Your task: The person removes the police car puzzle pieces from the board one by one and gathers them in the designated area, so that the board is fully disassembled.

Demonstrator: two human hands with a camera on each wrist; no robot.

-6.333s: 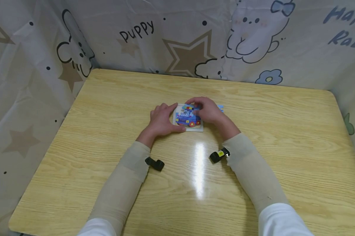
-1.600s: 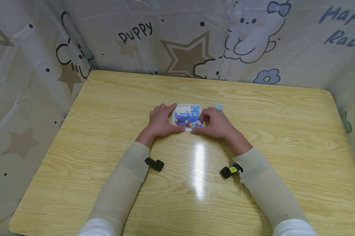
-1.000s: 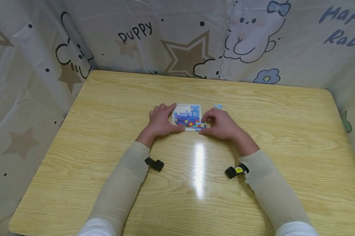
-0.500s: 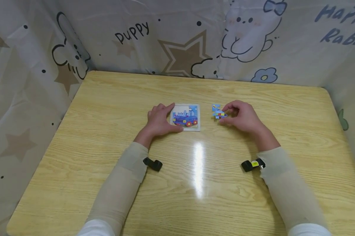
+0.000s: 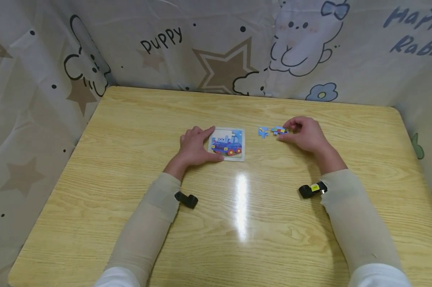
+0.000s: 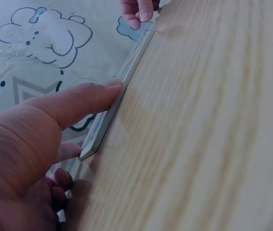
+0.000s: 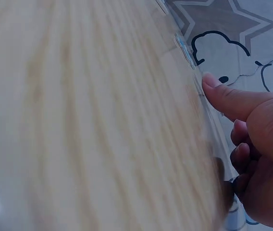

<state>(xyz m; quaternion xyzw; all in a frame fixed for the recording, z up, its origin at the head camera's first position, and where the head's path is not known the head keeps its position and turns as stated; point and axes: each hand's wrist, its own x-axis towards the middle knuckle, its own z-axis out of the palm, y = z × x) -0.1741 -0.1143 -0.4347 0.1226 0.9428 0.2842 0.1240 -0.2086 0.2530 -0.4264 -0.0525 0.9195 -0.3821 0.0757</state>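
A small jigsaw puzzle tray (image 5: 243,145) with a blue car picture lies on the table; a pale bare area shows at its upper part. My left hand (image 5: 194,146) grips its left side, thumb on the near edge and index finger at the far edge. In the left wrist view the thumb presses the tray's rim (image 6: 100,127). To the right, my right hand (image 5: 307,134) pinches a blue jigsaw piece (image 5: 279,130) with red and yellow marks, low at the table. Another blue jigsaw piece (image 5: 263,132) lies just left of it. The right wrist view shows the thumb (image 7: 232,101), with the pinched piece mostly hidden.
The wooden table (image 5: 216,239) extends around both hands, with a bright light reflection in front of the tray. A printed cloth (image 5: 129,48) hangs behind the table and along its sides. Each sleeve carries a black strap-mounted device (image 5: 187,200).
My right hand has lifted off the tray and carried the jigsaw piece right, beside the other loose piece. The tray's upper part is now uncovered. My left hand stays on the tray.
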